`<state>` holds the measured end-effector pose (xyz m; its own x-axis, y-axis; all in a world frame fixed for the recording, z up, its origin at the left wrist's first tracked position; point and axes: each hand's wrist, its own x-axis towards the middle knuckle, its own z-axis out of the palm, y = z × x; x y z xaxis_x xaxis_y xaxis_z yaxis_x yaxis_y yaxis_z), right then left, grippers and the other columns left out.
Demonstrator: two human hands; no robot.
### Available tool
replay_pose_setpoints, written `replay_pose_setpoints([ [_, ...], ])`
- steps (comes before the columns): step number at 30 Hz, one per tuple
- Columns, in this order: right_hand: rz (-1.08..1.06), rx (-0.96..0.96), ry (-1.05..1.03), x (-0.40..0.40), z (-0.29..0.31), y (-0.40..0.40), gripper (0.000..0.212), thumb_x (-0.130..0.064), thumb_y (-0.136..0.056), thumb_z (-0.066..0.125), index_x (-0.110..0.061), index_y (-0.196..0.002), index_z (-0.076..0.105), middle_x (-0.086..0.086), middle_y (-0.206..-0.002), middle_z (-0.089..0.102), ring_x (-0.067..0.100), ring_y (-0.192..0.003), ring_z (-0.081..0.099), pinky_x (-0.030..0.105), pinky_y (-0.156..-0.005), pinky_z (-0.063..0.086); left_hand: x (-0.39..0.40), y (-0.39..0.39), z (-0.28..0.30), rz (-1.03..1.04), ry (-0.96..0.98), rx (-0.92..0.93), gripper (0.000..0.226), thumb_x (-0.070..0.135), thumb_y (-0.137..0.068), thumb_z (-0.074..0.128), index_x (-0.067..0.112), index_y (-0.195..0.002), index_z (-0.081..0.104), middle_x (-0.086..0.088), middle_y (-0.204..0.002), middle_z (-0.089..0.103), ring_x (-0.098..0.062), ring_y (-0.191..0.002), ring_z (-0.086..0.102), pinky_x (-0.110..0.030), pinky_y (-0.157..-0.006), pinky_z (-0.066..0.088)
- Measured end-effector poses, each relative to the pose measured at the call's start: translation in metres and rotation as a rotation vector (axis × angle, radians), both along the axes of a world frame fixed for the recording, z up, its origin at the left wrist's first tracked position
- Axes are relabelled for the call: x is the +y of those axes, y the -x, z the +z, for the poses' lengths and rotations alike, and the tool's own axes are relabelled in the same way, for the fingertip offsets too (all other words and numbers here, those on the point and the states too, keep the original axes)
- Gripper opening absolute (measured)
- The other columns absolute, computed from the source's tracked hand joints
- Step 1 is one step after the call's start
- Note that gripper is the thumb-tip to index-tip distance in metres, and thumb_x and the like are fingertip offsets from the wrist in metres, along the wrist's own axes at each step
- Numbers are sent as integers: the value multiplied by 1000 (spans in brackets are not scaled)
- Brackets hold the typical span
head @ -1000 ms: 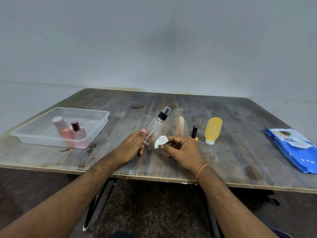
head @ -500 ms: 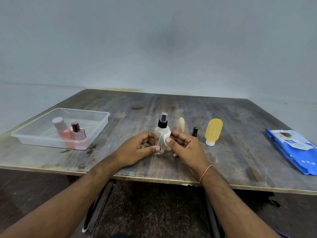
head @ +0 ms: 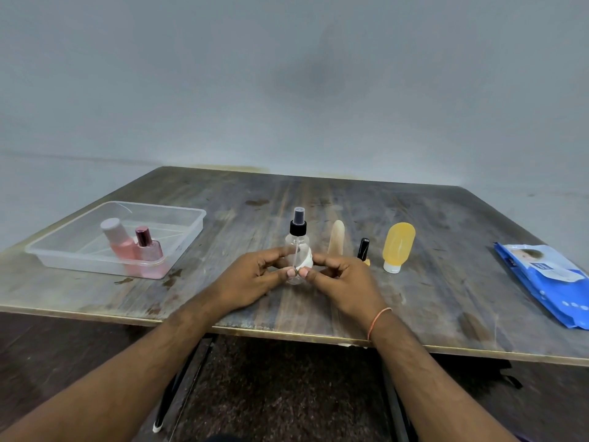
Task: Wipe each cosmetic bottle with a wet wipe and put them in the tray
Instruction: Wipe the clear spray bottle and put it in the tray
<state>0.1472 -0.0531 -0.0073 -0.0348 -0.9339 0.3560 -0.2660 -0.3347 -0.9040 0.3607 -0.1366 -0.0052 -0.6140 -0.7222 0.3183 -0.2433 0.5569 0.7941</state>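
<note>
A clear spray bottle [head: 296,242] with a black pump stands upright between my hands above the table. My left hand [head: 251,279] grips its left side. My right hand [head: 342,279] presses a small white wet wipe [head: 307,260] against the bottle's right side. The clear plastic tray [head: 188,229] sits at the left with a pink bottle [head: 118,242] and a pink perfume bottle [head: 147,250] inside. On the table to the right of my hands stand a beige tube [head: 336,237], a small black-capped bottle [head: 363,250] and a yellow tube [head: 397,245].
A blue pack of wet wipes [head: 548,279] lies at the table's right edge. The wooden table [head: 446,218] has its near edge just under my wrists. A grey wall rises behind it.
The spray bottle went from tilted in my left hand to upright between both hands. My right hand brought the wipe onto the bottle's side, and both hands shifted slightly.
</note>
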Motion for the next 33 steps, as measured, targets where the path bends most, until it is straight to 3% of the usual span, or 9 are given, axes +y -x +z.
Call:
replay_pose_setpoints([
  [8,-15,49,-6,0,-2,0,22,-32,-93,83,-28,-115,83,-3,-98,84,17,-99,79,48,-97,62,-1,-2,2,31,-32,-4,48,24,-105,66,25,-152,59,10,-119,81,0,-61,64,-20,-59,55],
  [14,-17,-76,101,3,4,1,20,-14,-99,75,-23,-115,82,-15,-79,78,-3,-72,68,11,-68,49,-1,-3,-2,-7,60,-152,57,47,-104,60,37,-159,49,24,-129,75,3,-123,68,-25,-107,52],
  [19,3,-54,1,1,1,1,10,-27,-97,79,-23,-103,85,5,-85,80,7,-79,66,27,-75,52,-1,-4,-2,-9,113,-167,46,55,-110,43,50,-155,47,24,-137,69,9,-118,66,-15,-93,53],
  [21,6,21,-47,1,-2,0,9,-32,-95,82,-24,-97,86,0,-80,78,5,-75,62,28,-73,50,2,-4,3,-12,90,-143,52,53,-111,35,48,-163,35,19,-138,59,10,-102,70,-9,-77,50],
  [23,4,32,-66,0,-4,0,10,-33,-94,83,-24,-96,86,-3,-80,78,4,-73,62,27,-73,50,7,-2,7,-12,78,-131,53,48,-111,32,47,-163,30,28,-136,38,10,-94,71,-15,-71,51],
  [25,-8,5,-54,-1,-4,1,10,-32,-94,83,-23,-97,86,-4,-78,76,5,-73,61,27,-72,49,9,-2,7,-18,49,-110,52,41,-113,32,39,-165,31,23,-140,28,12,-120,42,-36,-91,52],
  [27,-11,-62,-25,-1,-3,0,15,-34,-94,83,-20,-100,86,4,-83,79,11,-77,65,33,-75,53,7,-2,6,-27,16,-107,52,38,-114,32,35,-165,34,22,-138,41,8,-118,28,-39,-98,48],
  [29,-22,-137,-14,-1,-1,0,18,-31,-94,82,-16,-104,85,13,-91,80,18,-82,70,39,-80,58,7,-2,6,-47,-3,-107,48,37,-115,30,40,-162,37,22,-126,64,6,-119,36,-25,-84,53],
  [33,-11,-242,-16,0,4,1,25,-9,-95,79,-10,-120,79,1,-94,82,6,-81,72,15,-70,53,7,-1,5,-68,-54,-47,49,27,-116,27,24,-163,39,19,-103,75,-6,-111,41,-26,-85,51],
])
